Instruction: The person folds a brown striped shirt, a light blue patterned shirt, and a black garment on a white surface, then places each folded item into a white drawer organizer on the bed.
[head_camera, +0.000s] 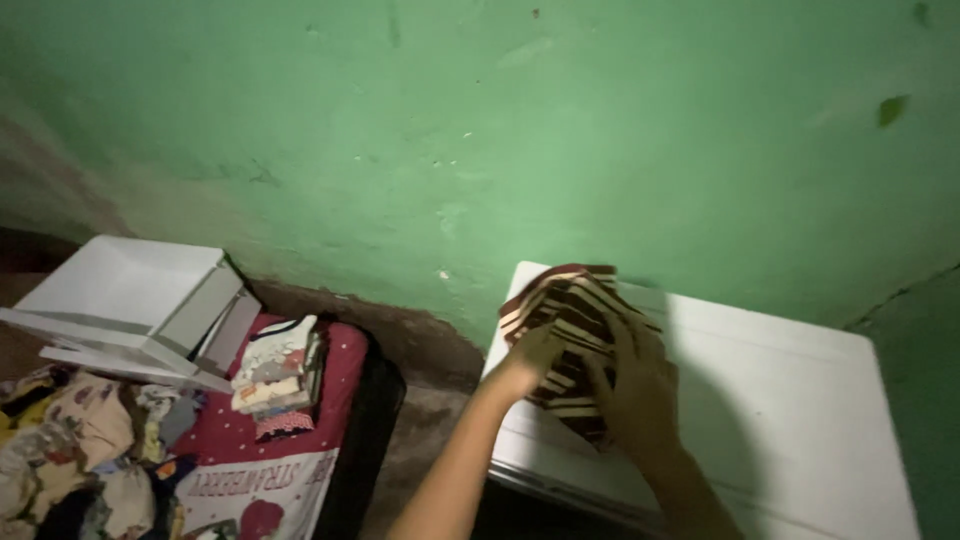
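Striped folded cloth, at left rear corner of white desk, close to edge. Left hand, right hand: fingers flat, pressing cloth. Bare desk rightward.

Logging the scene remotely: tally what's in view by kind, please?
Striped folded cloth under left hand and right hand: 1
White table: 1
White boxes: 1 stack, number unclear
Folded clothes stack: 1
Loose clothes heap: 1
Total: 5

striped cloth partly hidden under both hands, white surface cut off right, clothes pile blurred
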